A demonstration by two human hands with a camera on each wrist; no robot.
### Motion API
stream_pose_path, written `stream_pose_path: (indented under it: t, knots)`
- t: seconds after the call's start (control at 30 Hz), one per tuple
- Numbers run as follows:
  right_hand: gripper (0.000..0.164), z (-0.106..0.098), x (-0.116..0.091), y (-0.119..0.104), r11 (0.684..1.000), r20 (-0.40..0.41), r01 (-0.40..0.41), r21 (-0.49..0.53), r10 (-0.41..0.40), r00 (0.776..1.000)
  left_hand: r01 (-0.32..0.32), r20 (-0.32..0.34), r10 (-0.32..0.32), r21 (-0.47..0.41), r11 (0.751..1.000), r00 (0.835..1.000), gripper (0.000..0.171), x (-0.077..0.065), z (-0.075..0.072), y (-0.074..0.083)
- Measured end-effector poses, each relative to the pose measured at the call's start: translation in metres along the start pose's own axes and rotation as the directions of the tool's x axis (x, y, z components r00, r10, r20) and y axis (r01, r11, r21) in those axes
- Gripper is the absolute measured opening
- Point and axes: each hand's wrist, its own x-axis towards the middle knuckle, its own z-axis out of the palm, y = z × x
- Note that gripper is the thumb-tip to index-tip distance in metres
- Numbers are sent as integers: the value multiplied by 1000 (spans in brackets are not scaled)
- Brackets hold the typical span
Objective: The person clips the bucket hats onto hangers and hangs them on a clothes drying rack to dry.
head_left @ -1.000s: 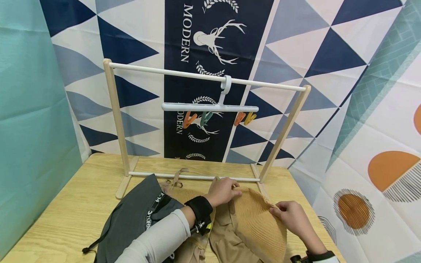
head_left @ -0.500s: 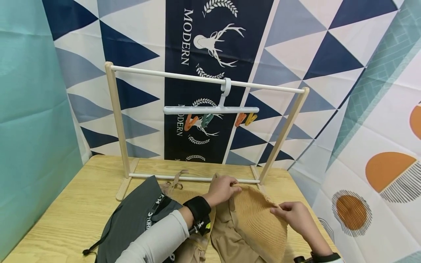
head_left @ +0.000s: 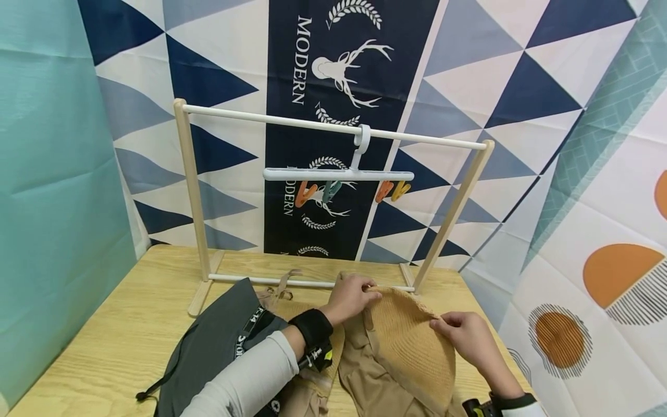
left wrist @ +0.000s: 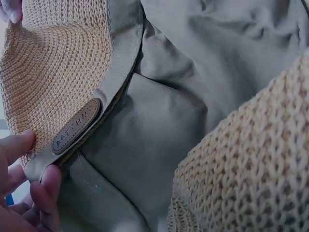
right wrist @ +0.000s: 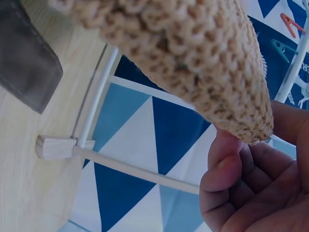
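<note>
A sun hat [head_left: 411, 336] with a tan woven brim and khaki cloth crown lies at the front of the table. My left hand [head_left: 350, 298] pinches the brim's edge at its far side, beside a small lettered leather patch [left wrist: 77, 126] in the left wrist view. Further right, my right hand [head_left: 466, 337] pinches the same brim between thumb and fingers. The right wrist view shows the woven brim [right wrist: 193, 58] raised above the table, its edge at the fingertips. More woven brim shows under my left forearm, which partly hides it.
A dark grey cloth item [head_left: 213, 341] with a black lettered band and cord lies left. Behind stands a wooden rack [head_left: 190, 191] with a white hanger [head_left: 339, 174] on its top bar. Orange, green and yellow clips [head_left: 400, 190] hang from the hanger. Patterned cloth covers the wall.
The brim's edge between my hands has risen slightly. Both hands keep their pinch on it, and the head view has shifted a little.
</note>
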Motion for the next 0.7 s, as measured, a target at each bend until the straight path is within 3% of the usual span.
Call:
stream_pose_path:
  t: [0.23,0.7]
  knots:
    - [18,-4,5,-11,999,-11,37,-22,-37,999,52,-4,-52,-64,997,999,32,2,-5,-1]
    - [15,-3,20,-22,988,-79,140,-66,-145,986,60,-49,-61,-22,998,997,33,9,-13,-8]
